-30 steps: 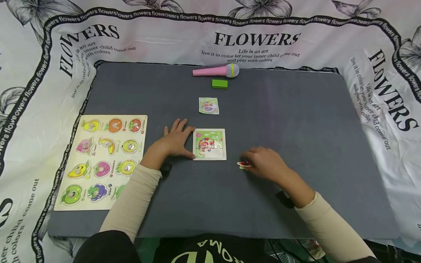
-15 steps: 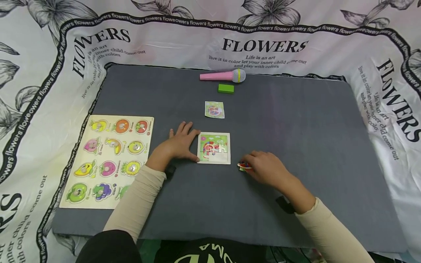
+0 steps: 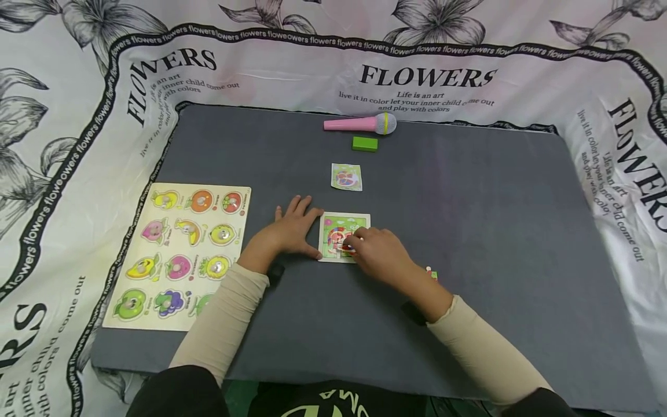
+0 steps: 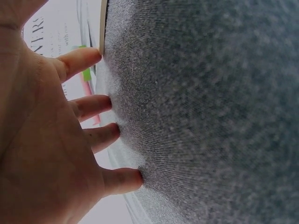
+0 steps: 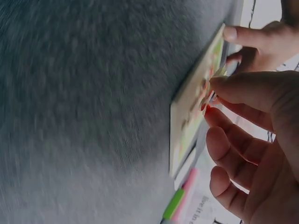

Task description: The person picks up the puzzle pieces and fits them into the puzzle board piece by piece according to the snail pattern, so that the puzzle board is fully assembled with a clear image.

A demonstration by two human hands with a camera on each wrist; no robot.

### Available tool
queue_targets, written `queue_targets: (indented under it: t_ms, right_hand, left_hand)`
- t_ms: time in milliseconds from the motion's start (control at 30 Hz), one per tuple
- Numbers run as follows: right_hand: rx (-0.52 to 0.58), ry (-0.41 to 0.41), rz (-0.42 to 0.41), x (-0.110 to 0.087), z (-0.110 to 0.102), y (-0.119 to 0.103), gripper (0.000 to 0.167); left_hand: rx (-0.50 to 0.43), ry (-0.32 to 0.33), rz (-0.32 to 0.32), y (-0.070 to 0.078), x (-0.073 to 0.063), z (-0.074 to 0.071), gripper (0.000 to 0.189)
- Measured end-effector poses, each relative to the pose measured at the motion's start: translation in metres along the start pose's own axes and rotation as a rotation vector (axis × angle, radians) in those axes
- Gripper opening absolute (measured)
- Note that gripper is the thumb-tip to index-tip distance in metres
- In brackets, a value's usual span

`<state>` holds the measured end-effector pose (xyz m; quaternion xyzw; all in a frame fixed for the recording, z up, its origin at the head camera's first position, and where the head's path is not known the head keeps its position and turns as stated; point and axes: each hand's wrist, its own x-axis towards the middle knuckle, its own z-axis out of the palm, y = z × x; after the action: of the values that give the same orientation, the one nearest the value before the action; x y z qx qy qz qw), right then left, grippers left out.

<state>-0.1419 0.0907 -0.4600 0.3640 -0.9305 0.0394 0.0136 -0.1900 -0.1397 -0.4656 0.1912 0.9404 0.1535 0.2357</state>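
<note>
In the head view a small square jigsaw puzzle [image 3: 329, 225] in a pale frame lies mid-table. My left hand [image 3: 289, 233] is spread on the cloth, thumb and forefinger touching the frame's left corners. Its straight fingers also show in the left wrist view, resting on the grey surface. My right hand [image 3: 384, 256] is over the puzzle's lower right part. Between thumb and fingers it pinches a small puzzle piece [image 5: 209, 98], mostly hidden and blurred. Another puzzle piece [image 3: 433, 274] peeks out beyond my right wrist.
A pale board [image 3: 125, 324] with several fruit pictures lies at the left. Behind the puzzle are a small picture card [image 3: 346, 177], a green block [image 3: 365, 144] and a pink toy microphone [image 3: 359, 124]. White flower-print cloth surrounds the grey tabletop [image 3: 495, 231].
My right hand has moved left from the loose pieces to the puzzle, carrying a puzzle piece and leaving another behind. My left hand keeps its place at the frame. The head view has shifted slightly.
</note>
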Motion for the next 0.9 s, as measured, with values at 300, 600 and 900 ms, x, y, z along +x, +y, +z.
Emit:
queue_targets:
  t_ms: [300,600,900]
  right_hand:
    - [-0.011,0.002,-0.005,0.004,0.012,-0.004,0.020]
    - [0.020,-0.002,-0.016,0.006,0.013,-0.003,0.024]
    - [0.051,0.001,0.012,0.005,0.014,-0.006,0.020]
  left_hand:
    - [-0.009,0.002,0.006,0.000,0.002,0.000,0.100]
    - [-0.014,0.006,0.009,0.000,0.001,0.000,0.099]
    - [-0.010,-0.002,0.000,0.001,0.001,-0.001,0.100]
